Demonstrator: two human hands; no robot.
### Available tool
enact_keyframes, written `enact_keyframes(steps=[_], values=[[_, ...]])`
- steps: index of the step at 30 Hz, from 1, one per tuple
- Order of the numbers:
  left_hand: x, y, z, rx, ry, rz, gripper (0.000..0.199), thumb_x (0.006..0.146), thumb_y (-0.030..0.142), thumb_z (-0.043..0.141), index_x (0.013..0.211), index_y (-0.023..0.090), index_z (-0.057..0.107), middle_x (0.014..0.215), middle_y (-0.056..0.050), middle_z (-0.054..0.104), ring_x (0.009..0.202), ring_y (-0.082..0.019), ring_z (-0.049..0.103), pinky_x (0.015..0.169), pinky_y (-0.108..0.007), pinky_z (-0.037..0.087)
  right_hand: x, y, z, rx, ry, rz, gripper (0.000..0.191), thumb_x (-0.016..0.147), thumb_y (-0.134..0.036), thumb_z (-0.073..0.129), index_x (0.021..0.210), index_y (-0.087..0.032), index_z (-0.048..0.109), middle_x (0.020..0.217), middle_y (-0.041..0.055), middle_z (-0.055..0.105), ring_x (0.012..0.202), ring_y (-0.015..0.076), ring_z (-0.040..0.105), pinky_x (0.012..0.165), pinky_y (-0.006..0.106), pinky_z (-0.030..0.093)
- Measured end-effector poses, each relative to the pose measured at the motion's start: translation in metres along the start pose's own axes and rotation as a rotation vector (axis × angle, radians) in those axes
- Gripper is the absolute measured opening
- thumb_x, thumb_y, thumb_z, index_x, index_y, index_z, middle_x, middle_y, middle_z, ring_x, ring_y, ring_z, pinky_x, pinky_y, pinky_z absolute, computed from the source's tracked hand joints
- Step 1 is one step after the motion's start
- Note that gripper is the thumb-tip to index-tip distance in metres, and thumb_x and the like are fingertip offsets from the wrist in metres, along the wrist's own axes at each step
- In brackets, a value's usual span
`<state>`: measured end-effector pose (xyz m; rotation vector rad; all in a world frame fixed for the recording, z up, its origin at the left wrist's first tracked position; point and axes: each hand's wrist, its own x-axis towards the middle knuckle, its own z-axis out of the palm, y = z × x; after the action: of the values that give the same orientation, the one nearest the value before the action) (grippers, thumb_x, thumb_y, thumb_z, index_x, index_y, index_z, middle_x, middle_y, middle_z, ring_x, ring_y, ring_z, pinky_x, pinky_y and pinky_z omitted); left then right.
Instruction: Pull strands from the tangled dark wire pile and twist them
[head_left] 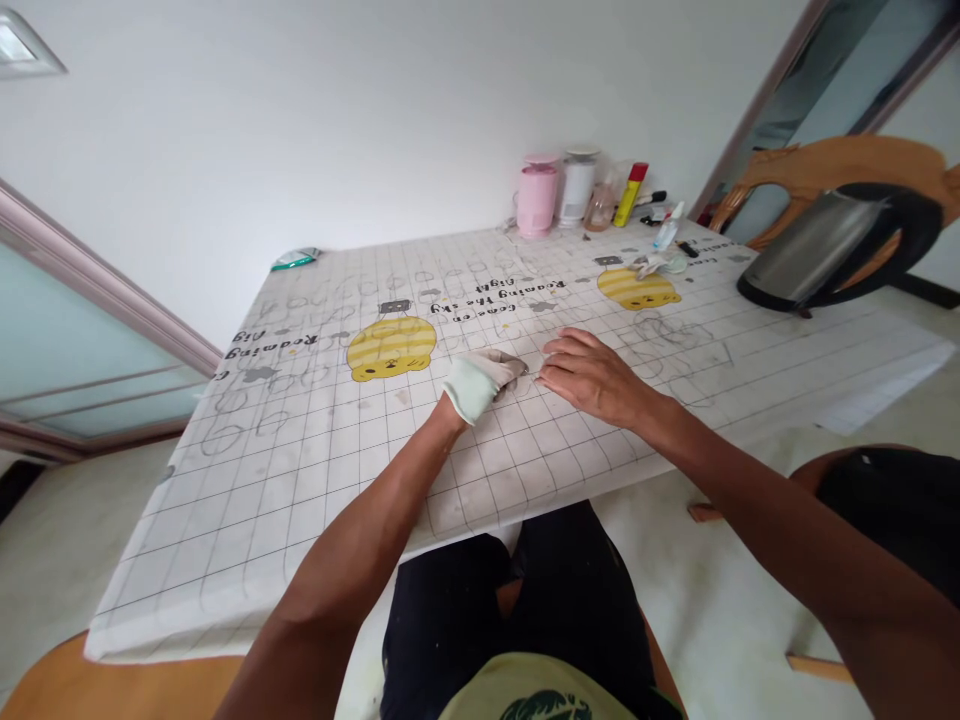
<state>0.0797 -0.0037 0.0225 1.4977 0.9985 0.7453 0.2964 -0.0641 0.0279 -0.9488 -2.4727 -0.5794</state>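
Note:
My left hand (484, 380) wears a pale white-and-mint glove and rests low over the tablecloth (420, 440), its fingertips pinched together. A tiny, shiny bit shows at those fingertips, too small to name. Just to its right is my bare right hand (589, 375), fingers bent and thumb and forefinger pressed together, pointing at the gloved tips. Whatever its fingers hold is hidden or too small to make out. A narrow gap separates the two hands.
A steel kettle (821, 245) stands at the right. Along the wall are a pink device (537, 195), a white one (578, 187), a yellow spray can (631, 195) and a small clear bottle (668, 228). A crumpled glove (660, 263) lies nearby. A green packet (295, 259) sits at the far left corner.

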Motion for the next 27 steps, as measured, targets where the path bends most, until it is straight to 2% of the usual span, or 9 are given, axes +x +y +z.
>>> enact_keyframes(steps=[2, 5, 9, 13, 17, 20, 24, 27], values=[[-0.001, 0.001, 0.002, -0.007, 0.024, -0.009, 0.017, 0.080, 0.031, 0.071, 0.073, 0.016, 0.072, 0.054, 0.000, 0.057, 0.044, -0.009, 0.042, 0.042, -0.024, 0.027, -0.002, -0.005, 0.003, -0.034, 0.055, 0.079, 0.029, 0.106, -0.017, 0.054, 0.083, -0.023, 0.070, 0.079, 0.0029, 0.069, 0.094, 0.0228, 0.063, 0.110, 0.049, 0.045], [-0.003, 0.000, 0.006, -0.017, 0.090, 0.016, 0.018, 0.080, 0.033, 0.069, 0.072, 0.017, 0.071, 0.054, 0.001, 0.056, 0.044, -0.009, 0.043, 0.042, -0.024, 0.026, 0.000, -0.015, 0.008, -0.074, 0.130, 0.227, 0.037, 0.106, -0.020, 0.055, 0.069, -0.022, 0.062, 0.062, 0.0007, 0.059, 0.071, 0.0194, 0.054, 0.096, 0.043, 0.047], [-0.004, 0.000, 0.006, 0.041, 0.134, 0.068, 0.028, 0.083, 0.037, 0.065, 0.061, 0.019, 0.065, 0.051, 0.001, 0.053, 0.043, -0.009, 0.039, 0.042, -0.025, 0.022, 0.005, -0.024, 0.016, -0.063, 0.174, 0.339, 0.046, 0.108, -0.024, 0.054, 0.062, -0.021, 0.052, 0.055, -0.0015, 0.052, 0.058, 0.0151, 0.043, 0.077, 0.036, 0.042], [-0.007, 0.002, 0.007, 0.126, 0.131, 0.073, 0.035, 0.083, 0.036, 0.063, 0.053, 0.019, 0.058, 0.047, 0.002, 0.049, 0.043, -0.009, 0.039, 0.043, -0.024, 0.024, 0.004, -0.023, 0.022, -0.027, 0.164, 0.366, 0.048, 0.109, -0.027, 0.054, 0.061, -0.021, 0.049, 0.054, -0.0028, 0.049, 0.055, 0.0139, 0.038, 0.073, 0.034, 0.038], [-0.009, 0.002, 0.009, 0.042, 0.163, 0.018, 0.024, 0.079, 0.037, 0.066, 0.064, 0.019, 0.066, 0.051, 0.002, 0.053, 0.045, -0.009, 0.040, 0.042, -0.023, 0.024, 0.001, -0.018, 0.024, 0.000, 0.164, 0.383, 0.049, 0.111, -0.033, 0.052, 0.063, -0.021, 0.050, 0.054, -0.0028, 0.048, 0.055, 0.0144, 0.038, 0.070, 0.034, 0.037], [-0.009, 0.003, 0.009, -0.071, 0.156, 0.006, 0.019, 0.078, 0.035, 0.066, 0.072, 0.018, 0.071, 0.053, 0.004, 0.052, 0.044, -0.008, 0.038, 0.042, -0.023, 0.023, -0.002, -0.012, 0.020, 0.067, 0.138, 0.341, 0.045, 0.111, -0.034, 0.050, 0.069, -0.021, 0.056, 0.059, -0.0011, 0.053, 0.058, 0.0159, 0.044, 0.071, 0.034, 0.041], [-0.009, 0.007, 0.006, -0.168, 0.156, -0.004, 0.014, 0.074, 0.031, 0.067, 0.074, 0.017, 0.071, 0.053, 0.005, 0.051, 0.042, -0.007, 0.037, 0.041, -0.023, 0.022, -0.007, -0.005, 0.009, 0.214, 0.062, 0.270, 0.034, 0.113, -0.033, 0.046, 0.090, -0.020, 0.067, 0.079, 0.0047, 0.066, 0.073, 0.0192, 0.058, 0.078, 0.035, 0.048], [-0.009, 0.008, 0.006, -0.164, 0.148, -0.001, 0.014, 0.074, 0.030, 0.068, 0.074, 0.017, 0.071, 0.052, 0.005, 0.051, 0.042, -0.007, 0.037, 0.040, -0.023, 0.022, -0.010, -0.003, 0.008, 0.249, 0.063, 0.299, 0.032, 0.112, -0.034, 0.047, 0.096, -0.021, 0.071, 0.081, 0.0058, 0.069, 0.078, 0.0209, 0.062, 0.079, 0.036, 0.050]])
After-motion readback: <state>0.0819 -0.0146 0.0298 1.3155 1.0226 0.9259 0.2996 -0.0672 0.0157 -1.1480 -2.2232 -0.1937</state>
